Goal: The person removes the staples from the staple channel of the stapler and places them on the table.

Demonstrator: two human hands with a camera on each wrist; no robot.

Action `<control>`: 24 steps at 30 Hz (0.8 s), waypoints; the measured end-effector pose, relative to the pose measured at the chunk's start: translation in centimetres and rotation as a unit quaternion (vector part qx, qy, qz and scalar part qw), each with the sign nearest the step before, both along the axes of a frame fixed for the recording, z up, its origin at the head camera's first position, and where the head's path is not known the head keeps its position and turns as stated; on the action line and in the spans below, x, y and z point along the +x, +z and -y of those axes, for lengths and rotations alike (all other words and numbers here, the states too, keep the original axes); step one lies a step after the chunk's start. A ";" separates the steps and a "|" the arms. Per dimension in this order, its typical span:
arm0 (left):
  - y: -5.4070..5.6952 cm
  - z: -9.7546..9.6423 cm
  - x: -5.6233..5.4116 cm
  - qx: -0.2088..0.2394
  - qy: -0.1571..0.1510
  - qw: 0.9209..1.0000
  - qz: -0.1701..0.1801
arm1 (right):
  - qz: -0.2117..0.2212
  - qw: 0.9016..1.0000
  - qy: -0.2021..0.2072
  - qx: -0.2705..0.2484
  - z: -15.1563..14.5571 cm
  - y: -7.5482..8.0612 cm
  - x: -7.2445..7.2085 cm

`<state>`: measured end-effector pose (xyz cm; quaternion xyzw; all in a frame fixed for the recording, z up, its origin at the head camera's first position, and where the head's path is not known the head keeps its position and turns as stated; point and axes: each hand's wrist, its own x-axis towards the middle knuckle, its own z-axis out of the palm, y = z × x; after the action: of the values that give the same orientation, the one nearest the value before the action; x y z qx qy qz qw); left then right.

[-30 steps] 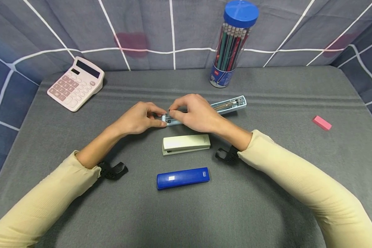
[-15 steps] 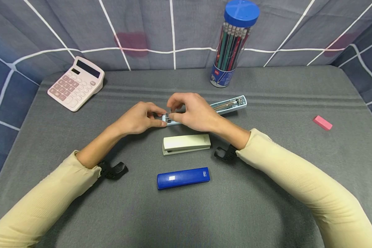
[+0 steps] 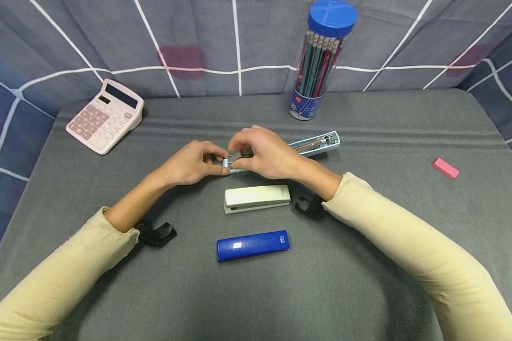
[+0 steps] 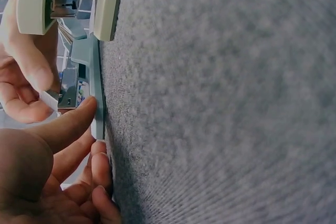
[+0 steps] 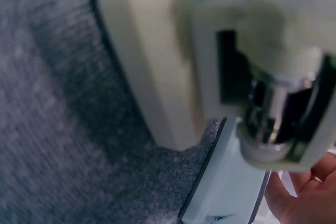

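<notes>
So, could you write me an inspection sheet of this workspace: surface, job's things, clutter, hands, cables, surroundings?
Surface: grey fabric-covered table.
Job's things: light-blue stapler, opened out, lying on the table.
Clutter: cream stapler and blue stapler, nearer the person; pink block to the right; calculator and pencil tub toward the back.
Hands: left hand grips the light-blue stapler's left end; right hand pinches a small silvery piece, too small to identify.
Cables: nothing seen.
Surroundings: blue-grey curtain with white grid lines.
</notes>
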<state>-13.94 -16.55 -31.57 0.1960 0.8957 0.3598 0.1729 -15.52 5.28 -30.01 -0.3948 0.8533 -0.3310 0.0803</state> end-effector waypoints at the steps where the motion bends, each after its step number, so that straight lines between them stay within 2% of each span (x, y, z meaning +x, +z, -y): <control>1: 0.0 0.0 0.0 -0.001 0.001 1.000 0.001 | -0.007 1.000 0.003 0.005 0.0 0.0 0.0; 14: -0.2 0.1 0.0 -0.004 0.000 1.000 0.005 | -0.037 0.996 0.039 0.066 -0.3 0.3 0.4; 20: -0.2 0.0 0.0 -0.001 -0.003 1.000 0.000 | -0.046 0.997 0.030 0.061 -0.8 0.4 0.7; 24: -0.1 0.0 0.0 0.000 -0.005 1.000 0.000 | -0.031 0.999 0.017 0.036 -1.4 0.7 1.1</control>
<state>-13.90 -16.51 -31.65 0.1999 0.8947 0.3591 0.1748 -14.43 6.69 -29.28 -0.4163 0.8597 -0.2866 0.0737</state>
